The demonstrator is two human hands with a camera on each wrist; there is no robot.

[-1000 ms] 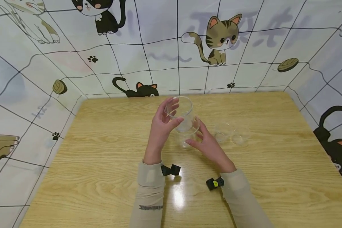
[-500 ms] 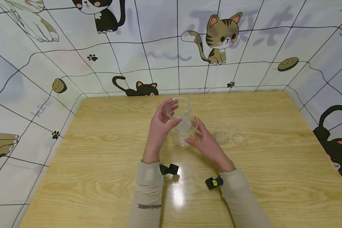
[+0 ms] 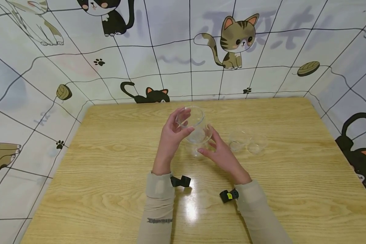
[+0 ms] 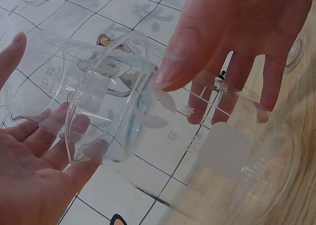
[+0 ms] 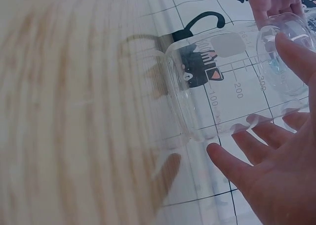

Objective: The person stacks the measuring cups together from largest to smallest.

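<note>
My left hand (image 3: 170,137) holds a clear glass beaker (image 3: 190,117) near its rim, thumb on the near side and fingers behind. Its lower end sits inside the mouth of a larger clear beaker (image 4: 224,151), on which white print and a blank label patch show. Around the larger beaker curves my right hand (image 3: 222,156), thumb in front and fingers on the far side. In the right wrist view, scale marks run along the larger beaker (image 5: 217,81), whose base is close to the table. The right thumb (image 5: 296,57) overlaps its mouth.
Two small clear glass vessels (image 3: 238,142) stand side by side to the right of the right hand. The wooden table (image 3: 94,176) backs onto a cat-print sheet (image 3: 177,61). A black camera mount (image 3: 180,181) sits on each sleeve cuff.
The smaller beaker has sunk slightly into the larger one, the left hand lowering a little with it. The right hand stays almost where it was.
</note>
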